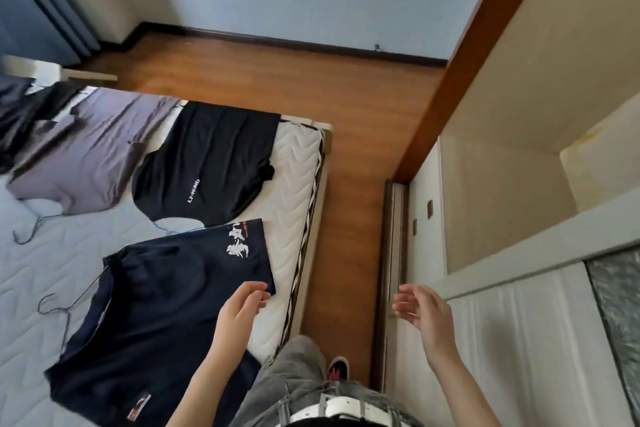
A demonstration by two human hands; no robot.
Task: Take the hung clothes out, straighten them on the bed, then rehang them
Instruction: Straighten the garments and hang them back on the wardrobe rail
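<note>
A navy T-shirt (152, 322) with a white print lies flat on the white mattress (31, 288), a wire hanger (62, 308) still in its neck. Beyond it lies a black T-shirt (207, 163) with small white lettering, and further left a grey-purple garment (86, 156). My left hand (242, 305) hovers with relaxed fingers at the navy shirt's hem corner by the bed edge. Over to the right my right hand (422, 312) is raised above the floor beside the wardrobe, fingers loose, holding nothing.
A second wire hanger (33, 225) lies on the mattress by the grey garment. Dark clothes (20, 114) are piled at the far left. A strip of wooden floor (346, 218) runs between the bed and the wardrobe (502, 201) on the right.
</note>
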